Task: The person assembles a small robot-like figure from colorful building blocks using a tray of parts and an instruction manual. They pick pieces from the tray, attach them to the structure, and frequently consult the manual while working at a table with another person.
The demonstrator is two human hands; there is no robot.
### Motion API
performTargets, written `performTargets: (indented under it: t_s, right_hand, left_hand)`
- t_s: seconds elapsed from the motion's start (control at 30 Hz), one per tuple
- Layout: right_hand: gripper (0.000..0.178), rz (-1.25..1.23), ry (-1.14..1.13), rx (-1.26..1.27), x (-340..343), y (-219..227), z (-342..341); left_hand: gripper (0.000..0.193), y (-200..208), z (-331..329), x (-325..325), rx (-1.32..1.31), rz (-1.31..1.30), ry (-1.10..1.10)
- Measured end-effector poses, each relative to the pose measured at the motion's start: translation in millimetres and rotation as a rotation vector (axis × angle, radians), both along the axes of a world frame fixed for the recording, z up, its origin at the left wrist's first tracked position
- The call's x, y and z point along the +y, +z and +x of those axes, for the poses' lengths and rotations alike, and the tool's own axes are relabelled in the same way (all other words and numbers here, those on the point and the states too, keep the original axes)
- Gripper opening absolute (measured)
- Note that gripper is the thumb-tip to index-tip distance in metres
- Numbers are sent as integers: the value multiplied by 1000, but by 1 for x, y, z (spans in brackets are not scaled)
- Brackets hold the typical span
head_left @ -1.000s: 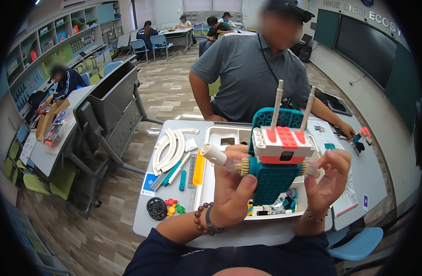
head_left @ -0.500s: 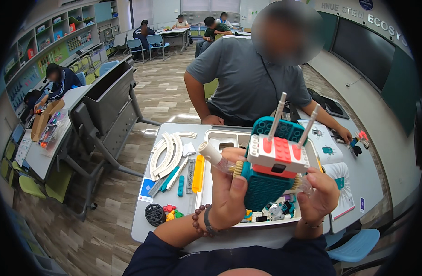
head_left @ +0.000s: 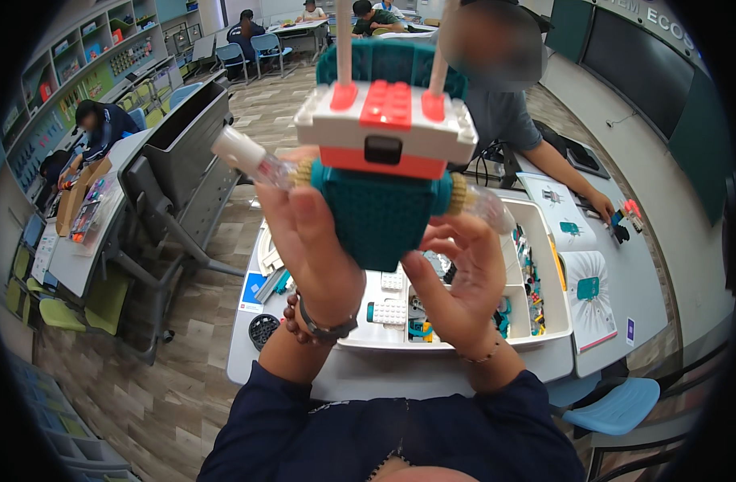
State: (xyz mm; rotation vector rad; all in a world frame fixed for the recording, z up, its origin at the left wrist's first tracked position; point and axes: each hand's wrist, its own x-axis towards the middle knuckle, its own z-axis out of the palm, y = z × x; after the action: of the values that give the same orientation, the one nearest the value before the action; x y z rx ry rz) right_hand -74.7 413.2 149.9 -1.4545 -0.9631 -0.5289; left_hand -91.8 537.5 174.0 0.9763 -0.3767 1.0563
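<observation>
Both hands hold up a toy-brick robot [head_left: 376, 221] with a teal body, a white-and-red head and two pale rods rising past the top of the view. Tan gears and clear arms stick out at its two sides; the left arm ends in a white tube [head_left: 238, 150]. My left hand [head_left: 324, 253] is closed round the left side of the body, thumb upright in front. My right hand [head_left: 464, 281] grips the lower right, its thumb close to the bottom corner and its fingers partly hidden behind. A teal panel [head_left: 384, 64] stands behind the head.
Below lies a white sorting tray [head_left: 544, 269] of loose bricks on the grey table [head_left: 328, 377]. An open instruction booklet [head_left: 589, 285] lies to its right. Across the table a person's hand [head_left: 602, 207] touches small parts. A blue chair [head_left: 613, 408] stands at lower right.
The brick robot has come up, leftward and closer to my head, and now faces me more squarely. Both hands moved with it, uncovering more of the tray. The person opposite appears further right.
</observation>
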Motion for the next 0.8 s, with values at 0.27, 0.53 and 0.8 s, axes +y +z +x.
performTargets:
  t_s: [0.27,0.53,0.8]
  right_hand:
    - [37,286,-44,-199,49,11,-4]
    - [41,235,-144,-211,60,9,-15]
    - [31,354,-76,-106,65,5,-5]
  left_hand:
    - [39,24,-2,11,-145,-24,144]
    - [30,23,0,20,16,-83,162]
    - [45,7,6,18,51,-7,299]
